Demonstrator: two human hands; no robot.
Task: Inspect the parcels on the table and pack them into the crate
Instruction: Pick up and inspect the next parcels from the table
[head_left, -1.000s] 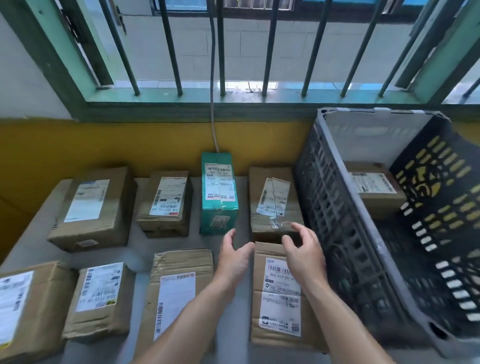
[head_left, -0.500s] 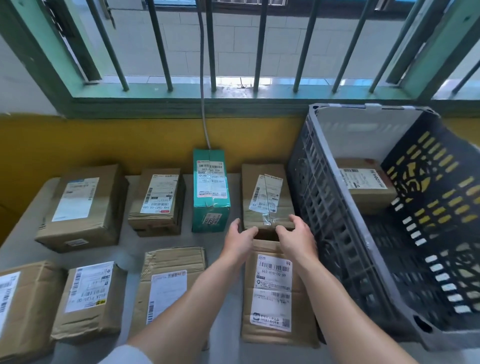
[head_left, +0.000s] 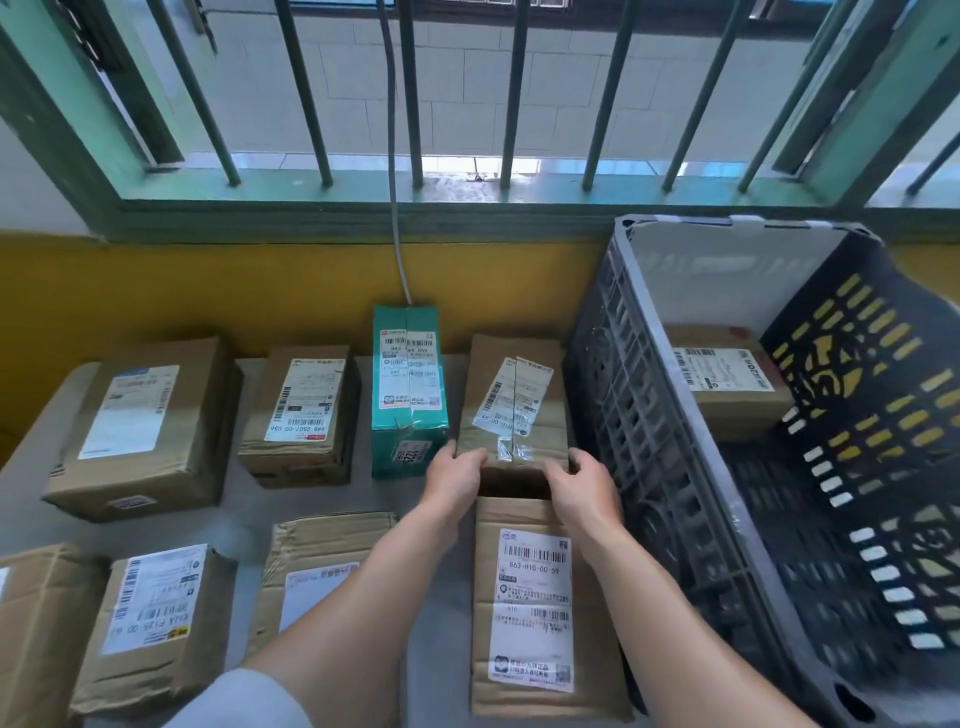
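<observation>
The step in hand looks like picking up the brown box (head_left: 511, 400) for its check. It lies along the far edge of the tabletop (head_left: 249, 519), at the right end of the back row, with the green box (head_left: 408, 384) just beside it on the left and the crate (head_left: 639, 415) just beside it on the right. The left hand (head_left: 457, 475) grips the box's near left corner, thumb on top. The right hand (head_left: 582, 480) grips the near right corner in the same way. The hands are apart, one at each corner, with the taped seam between them.

Both grips sit at the near end only, so the far end will probably sag or drag when the box comes up. It seems better to draw the box a little toward the near edge first, then slide the fingers further along its sides before lifting. That path passes over the labelled box (head_left: 530, 597) lying just in front, so the box must rise enough to clear it. The crate wall stands close to the right hand, so a straight lift suits better than a swing to the right. The label on top looks split and wrinkled, so it deserves a look. One parcel (head_left: 727, 384) already sits at the far end of the crate, and the floor in front of it looks free.
</observation>
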